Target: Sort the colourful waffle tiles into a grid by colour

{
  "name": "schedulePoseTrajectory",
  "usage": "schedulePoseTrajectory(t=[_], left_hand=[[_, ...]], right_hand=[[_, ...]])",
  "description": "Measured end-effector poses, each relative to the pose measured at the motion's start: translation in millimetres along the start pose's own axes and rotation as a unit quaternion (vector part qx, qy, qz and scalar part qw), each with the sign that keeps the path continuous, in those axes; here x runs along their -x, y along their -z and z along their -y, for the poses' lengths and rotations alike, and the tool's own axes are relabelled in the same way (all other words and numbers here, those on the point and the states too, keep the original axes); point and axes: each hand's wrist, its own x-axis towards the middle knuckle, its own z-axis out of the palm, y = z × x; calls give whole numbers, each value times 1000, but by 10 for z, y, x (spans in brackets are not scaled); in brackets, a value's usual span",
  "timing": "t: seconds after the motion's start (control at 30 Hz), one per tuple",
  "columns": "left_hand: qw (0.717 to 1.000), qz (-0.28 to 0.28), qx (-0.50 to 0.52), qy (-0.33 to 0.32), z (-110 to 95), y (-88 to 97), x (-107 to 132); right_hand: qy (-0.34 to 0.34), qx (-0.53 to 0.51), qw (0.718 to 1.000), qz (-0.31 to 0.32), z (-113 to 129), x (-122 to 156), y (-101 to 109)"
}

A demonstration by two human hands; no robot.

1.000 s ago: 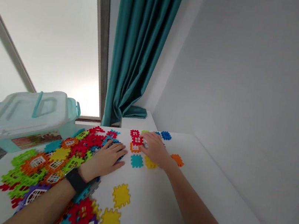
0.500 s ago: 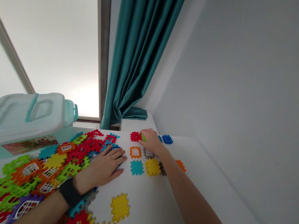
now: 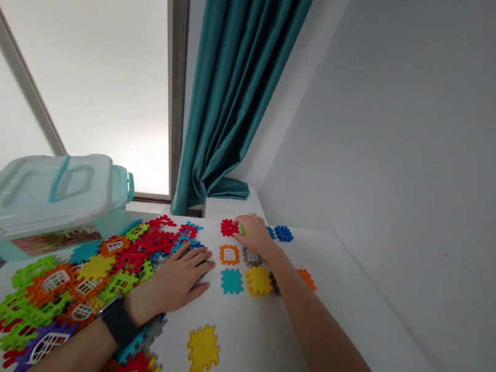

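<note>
My left hand (image 3: 182, 277), with a dark watch on its wrist, lies with fingers stretched out on the right edge of a pile of notched plastic building tiles (image 3: 122, 282). My right hand (image 3: 255, 237) is at the far side of the table, its fingers closed on a green notched tile (image 3: 242, 229), which they mostly cover. Just left of it is a red tile (image 3: 228, 228). Nearer to me lie an orange window tile (image 3: 229, 255), a grey window tile (image 3: 251, 257), a turquoise tile (image 3: 232, 281) and a yellow tile (image 3: 258, 281).
A lidded, pale turquoise box (image 3: 60, 195) stands behind the pile at the left. Dark blue tiles (image 3: 284, 233) and an orange tile (image 3: 307, 279) lie beyond my right arm. A loose yellow tile (image 3: 204, 349) is at the front. Behind the white table hangs a teal curtain (image 3: 239, 85).
The whole view has shifted slightly, so everything appears a little further right. Both hands stay at the same places on the table, the right one still at the green tile.
</note>
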Motion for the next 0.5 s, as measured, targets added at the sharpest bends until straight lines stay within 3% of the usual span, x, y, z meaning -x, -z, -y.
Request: schedulePoseTrajectory(t=[0.5], left_hand=[[1000,-16,-3,-12,11,-13,6]], right_hand=[[3,-3,1000,5,16,-8,2]])
